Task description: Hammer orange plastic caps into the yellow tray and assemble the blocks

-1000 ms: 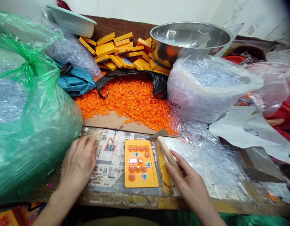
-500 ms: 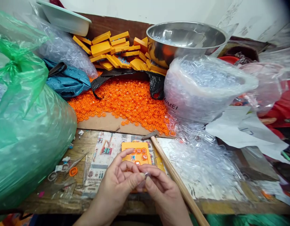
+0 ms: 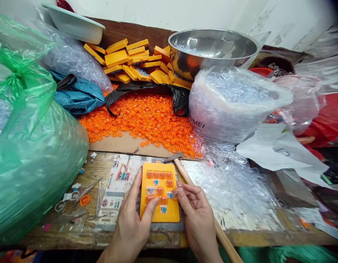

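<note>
A flat yellow plastic panel [image 3: 171,216] lies in front of me, with several see-through orange caps [image 3: 157,175] set in rows on its face. Small blue-and-white squares [image 3: 163,209] show on it between the caps. My left hand [image 3: 136,213] grips the panel's left side, thumb on the face and fingers along the edge. At the right edge, my right hand [image 3: 196,210] pinches a small clear plastic piece [image 3: 178,188] between thumb and fingertips, close to one of the blue-and-white squares. The exact shape of that piece is hard to make out.
A hammer [image 3: 185,173] lies just right of the panel, its handle passing beside my right hand. Behind are loose orange rings [image 3: 147,117], stacked yellow panels [image 3: 116,57] and a steel bowl [image 3: 213,58]. A green bag [image 3: 40,157] fills the left; clear plastic pieces [image 3: 226,190] spread rightward.
My hands were together over the panel, fingers around a small piece. They have parted: the left now holds the panel's left side, the right has moved the clear piece to its right edge.
</note>
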Motion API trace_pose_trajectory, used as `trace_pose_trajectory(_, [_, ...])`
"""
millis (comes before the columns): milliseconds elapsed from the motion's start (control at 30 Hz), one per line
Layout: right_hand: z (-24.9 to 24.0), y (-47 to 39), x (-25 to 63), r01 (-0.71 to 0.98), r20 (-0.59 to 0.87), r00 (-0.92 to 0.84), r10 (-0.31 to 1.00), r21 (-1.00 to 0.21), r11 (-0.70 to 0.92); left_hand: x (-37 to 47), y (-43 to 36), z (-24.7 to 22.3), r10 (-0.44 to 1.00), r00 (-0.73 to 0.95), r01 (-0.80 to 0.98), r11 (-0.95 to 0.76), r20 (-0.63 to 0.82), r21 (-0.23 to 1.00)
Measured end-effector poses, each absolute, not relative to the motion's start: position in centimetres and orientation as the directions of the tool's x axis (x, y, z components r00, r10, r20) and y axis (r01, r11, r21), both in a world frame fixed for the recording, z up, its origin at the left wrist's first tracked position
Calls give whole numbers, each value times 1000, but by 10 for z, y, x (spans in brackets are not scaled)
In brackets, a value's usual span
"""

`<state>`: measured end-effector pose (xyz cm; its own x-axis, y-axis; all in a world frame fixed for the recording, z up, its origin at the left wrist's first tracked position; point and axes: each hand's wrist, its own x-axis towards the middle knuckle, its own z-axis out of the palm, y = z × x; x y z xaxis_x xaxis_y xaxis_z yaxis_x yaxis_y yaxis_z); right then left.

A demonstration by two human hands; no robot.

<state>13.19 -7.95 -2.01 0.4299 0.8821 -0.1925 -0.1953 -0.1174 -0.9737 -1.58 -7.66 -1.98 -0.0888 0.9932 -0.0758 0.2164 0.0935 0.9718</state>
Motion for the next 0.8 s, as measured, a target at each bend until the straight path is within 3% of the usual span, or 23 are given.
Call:
trace_pose_trajectory(100, [-20, -82, 135, -220, -180, 426, 887, -971, -91, -8, -78, -6, 974, -111, -193, 175, -199, 965])
trace_pose_trajectory(167, [-18, -82, 137, -214, -164, 387, 908, -973, -84, -7, -77, 2, 939, -3, -344, 322, -344, 882])
trace_pose_trajectory(267, [-13, -84, 139, -167, -116, 322, 940, -984, -64, -9, -74, 12, 869, 170, -385, 492, -464, 780])
trace_pose_trajectory(433, [-15, -91, 140, 21, 47, 285, 957, -999, 43, -9, -71, 21, 882, 189, -445, 468, -431, 763])
trace_pose_trajectory(567, [-23, -96, 135, 132, 139, 357, 924, -986, 98, -8, -74, 22, 887, 201, -461, 460, -416, 759])
trace_pose_trajectory(800, [-23, -100, 128, 122, 80, 504, 860, -992, 22, -9, -77, 21, 888, 159, -458, 453, -431, 765])
